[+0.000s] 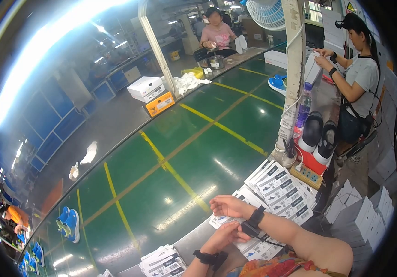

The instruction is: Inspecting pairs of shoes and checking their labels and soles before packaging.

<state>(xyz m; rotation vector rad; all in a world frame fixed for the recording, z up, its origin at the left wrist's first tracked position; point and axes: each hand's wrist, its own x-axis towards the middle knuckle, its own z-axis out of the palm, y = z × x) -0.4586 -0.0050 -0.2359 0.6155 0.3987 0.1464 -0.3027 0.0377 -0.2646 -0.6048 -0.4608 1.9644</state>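
My left hand [226,236] reaches across to my right wrist, its fingers closed on a small black wrist device [250,229] with a cable running from it. My right hand [229,206] is held just above, palm partly turned up, its fingers loosely apart with nothing in them. A black strap [255,216] circles the right wrist, and another black band [211,258] sits on the left wrist. Beneath and beside the hands lie many overlapping white printed labels [283,194] with shoe pictures and barcodes. A second stack of labels [162,262] rests left of my left forearm.
A green conveyor belt [198,152] with yellow lines carries blue shoes [70,225]. At right stand a post [290,78], a bottle [303,108], dark shoes [312,131] and a power strip [307,176]. Boxes [160,104] stand across the belt. One co-worker [360,83] handles a white box; another [217,37] sits opposite.
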